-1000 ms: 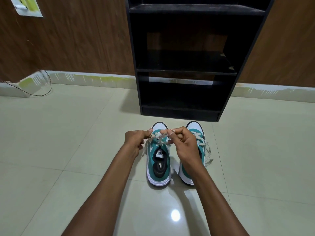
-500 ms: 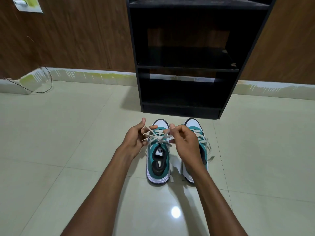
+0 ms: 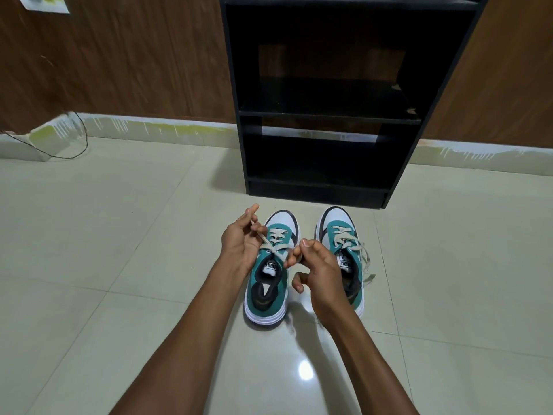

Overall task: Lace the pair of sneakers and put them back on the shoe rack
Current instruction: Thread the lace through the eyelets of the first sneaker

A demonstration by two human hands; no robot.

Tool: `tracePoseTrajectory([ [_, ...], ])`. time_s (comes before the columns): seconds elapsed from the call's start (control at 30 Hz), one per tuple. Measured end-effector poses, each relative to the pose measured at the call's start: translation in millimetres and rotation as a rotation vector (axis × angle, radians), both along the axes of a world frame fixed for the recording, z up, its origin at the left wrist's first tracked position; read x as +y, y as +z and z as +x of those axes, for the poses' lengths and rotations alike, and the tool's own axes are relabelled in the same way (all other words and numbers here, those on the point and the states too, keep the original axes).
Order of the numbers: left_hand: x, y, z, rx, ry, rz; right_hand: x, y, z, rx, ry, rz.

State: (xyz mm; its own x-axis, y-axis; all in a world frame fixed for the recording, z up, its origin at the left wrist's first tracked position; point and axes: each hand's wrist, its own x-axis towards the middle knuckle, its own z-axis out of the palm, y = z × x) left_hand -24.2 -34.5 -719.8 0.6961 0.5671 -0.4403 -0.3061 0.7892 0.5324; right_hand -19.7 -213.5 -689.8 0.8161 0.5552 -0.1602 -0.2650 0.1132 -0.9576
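Observation:
Two teal and white sneakers stand side by side on the floor, toes towards the black shoe rack (image 3: 329,118). Over the left sneaker (image 3: 267,295), my left hand (image 3: 241,241) pinches one end of its cream lace (image 3: 273,245) at the shoe's left side. My right hand (image 3: 317,268) pinches the other end between the two shoes. The lace crosses above the tongue. The right sneaker (image 3: 341,235) is laced, and its loose ends hang over its right side; my right hand hides its heel.
The rack stands against a brown wood wall, shelves bare, just beyond the toes. Glossy pale floor tiles (image 3: 119,235) spread all around. A thin black cable (image 3: 71,145) loops by the skirting at far left.
Both hands have drawn apart and lower. My left hand has gone to the left sneaker's left side, my right hand down between the shoes, and the right sneaker's laces are now uncovered.

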Motion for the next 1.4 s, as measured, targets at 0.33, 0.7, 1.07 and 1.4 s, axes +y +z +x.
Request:
tracePoseTrajectory([
  [0.33,-0.1,10.0,5.2,0.116,-0.237,0.247,0.2,4.4,2.1,-0.002,-0.020,0.151],
  [0.7,0.1,8.8,3.7,0.046,-0.211,0.043,7.2,-2.0,1.6,0.014,0.037,0.145],
  [1.07,-4.2,5.5,9.5,-0.026,-0.233,0.142,5.4,-1.4,0.3,-0.007,0.110,-0.018],
  [1.4,-1.4,-3.4,39.1,0.285,-0.041,0.298,8.8,-12.4,-19.1,-0.346,0.025,-0.110],
])
